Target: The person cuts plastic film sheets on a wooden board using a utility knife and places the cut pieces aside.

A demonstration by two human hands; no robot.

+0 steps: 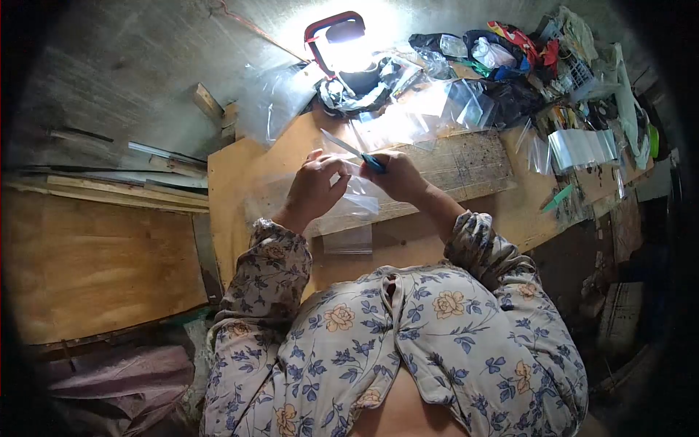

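Note:
My right hand [399, 178] is closed around scissors [339, 143] with a dark blue handle. Their blade points up and to the left, past my left hand. My left hand [316, 186] pinches a piece of clear plastic film [362, 202], which spans the gap between both hands and hangs below them. Whether the right fingers also grip the film is hard to make out. Beneath the hands lies a worn wooden board [466, 164], and a flat clear plastic bag [348, 240] rests near the table's front edge.
A bright lamp [335, 44] stands at the back beside a black bag [353, 95]. Clear plastic sheets [273, 105] lie back left. On the right are a stack of plastic bags [582, 149], a green-handled tool [558, 198] and a cluttered basket [579, 76]. Wooden planks [124, 188] lean at left.

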